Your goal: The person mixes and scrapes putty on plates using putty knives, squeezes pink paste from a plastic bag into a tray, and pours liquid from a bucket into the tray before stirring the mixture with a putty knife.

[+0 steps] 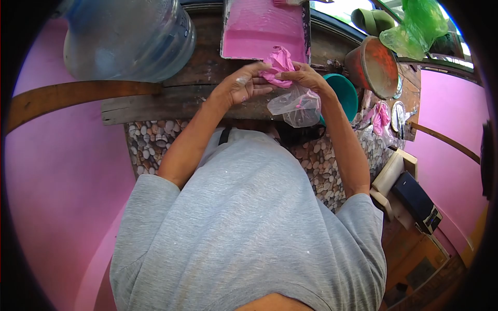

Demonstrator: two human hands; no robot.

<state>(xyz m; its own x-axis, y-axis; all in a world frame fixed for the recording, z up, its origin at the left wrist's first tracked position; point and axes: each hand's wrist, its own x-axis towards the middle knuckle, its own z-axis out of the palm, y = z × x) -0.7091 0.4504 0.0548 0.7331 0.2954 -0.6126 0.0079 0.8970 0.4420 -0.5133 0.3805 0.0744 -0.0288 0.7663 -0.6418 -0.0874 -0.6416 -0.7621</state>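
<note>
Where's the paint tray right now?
In the head view, the paint tray sits at top centre, beyond the left hand and right hand, right of the big bottle.

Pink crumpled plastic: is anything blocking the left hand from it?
Nothing visible: the left hand has its fingertips right at the pink crumpled plastic, which the right hand holds; whether they touch, I can't tell. The paint tray lies beyond, not between.

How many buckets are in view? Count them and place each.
2: a teal bucket beside the right hand, and a red-brown bucket farther right, beyond the teal one. Others may be hidden.
</note>
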